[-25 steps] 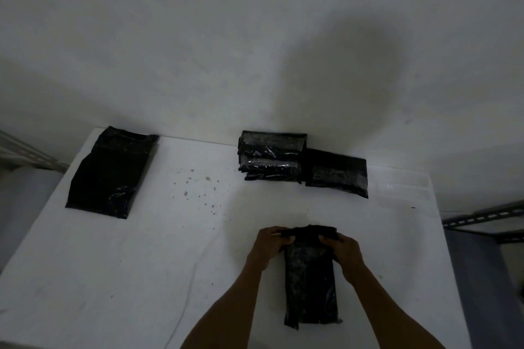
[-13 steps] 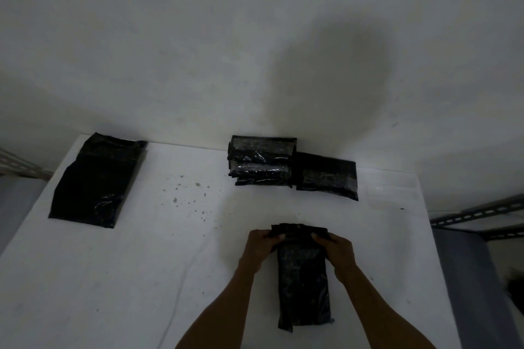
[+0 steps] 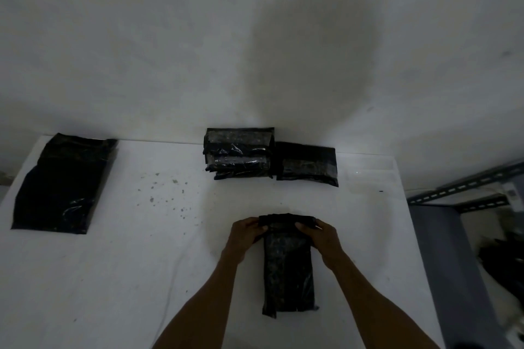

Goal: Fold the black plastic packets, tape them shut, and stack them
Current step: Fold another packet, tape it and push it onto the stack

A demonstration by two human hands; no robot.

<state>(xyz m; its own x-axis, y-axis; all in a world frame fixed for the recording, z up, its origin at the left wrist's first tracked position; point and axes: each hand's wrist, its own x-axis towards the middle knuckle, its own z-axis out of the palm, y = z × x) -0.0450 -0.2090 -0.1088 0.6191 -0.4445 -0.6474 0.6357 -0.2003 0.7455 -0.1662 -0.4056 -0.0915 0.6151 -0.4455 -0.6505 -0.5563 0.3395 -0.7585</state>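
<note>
Black plastic packet (image 3: 287, 272) lies lengthwise on the white worktop (image 3: 141, 263), near its front edge. Left hand (image 3: 246, 236) and right hand (image 3: 321, 238) each pinch one far corner, fingers curled over the folded top edge. Stack of folded packets (image 3: 239, 153) sits at the rear edge, with a single folded packet (image 3: 307, 164) just beside it on the right. Flat black packet (image 3: 62, 181) lies far left, well apart.

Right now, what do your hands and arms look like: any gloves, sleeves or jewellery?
No gloves on the left hand or right hand. The left forearm and right forearm are uncovered down to the frame edge, no sleeve in view. No watch or band shows; the dim light could hide a thin ring.
</note>
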